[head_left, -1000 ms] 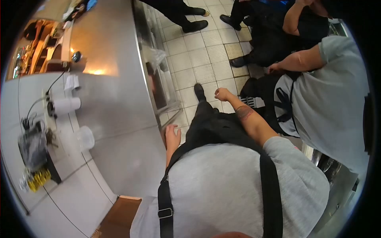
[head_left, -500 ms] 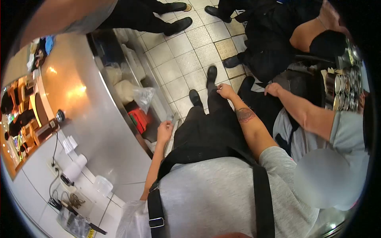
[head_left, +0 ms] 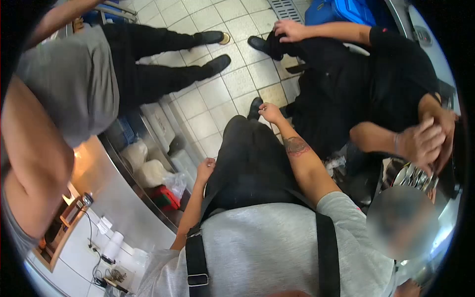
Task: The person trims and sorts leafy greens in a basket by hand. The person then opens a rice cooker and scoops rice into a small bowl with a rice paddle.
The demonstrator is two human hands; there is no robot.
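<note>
Flooring (head_left: 238, 82) of pale tiles runs past a stainless-steel counter (head_left: 123, 195). 2 co-workers stand close: a person in a grey shirt (head_left: 67, 74) at left, a person in black (head_left: 401, 69) at right. On the shelf below the counter, a clear plastic bag (head_left: 174, 184) lies against a red item (head_left: 167, 197); metal cutlery (head_left: 404, 177) sits near the right-hand co-worker's hands. The person's left hand (head_left: 206, 168) is near the bag, not visibly touching it; the right hand (head_left: 269, 113) hangs over the floor beside dark trousers. Fingers on both curl inward; at this size I cannot tell whether they pinch anything. Crowding is the likeliest trouble: a wide arm swing could bump a neighbour, or a careless step could catch a foot.
</note>
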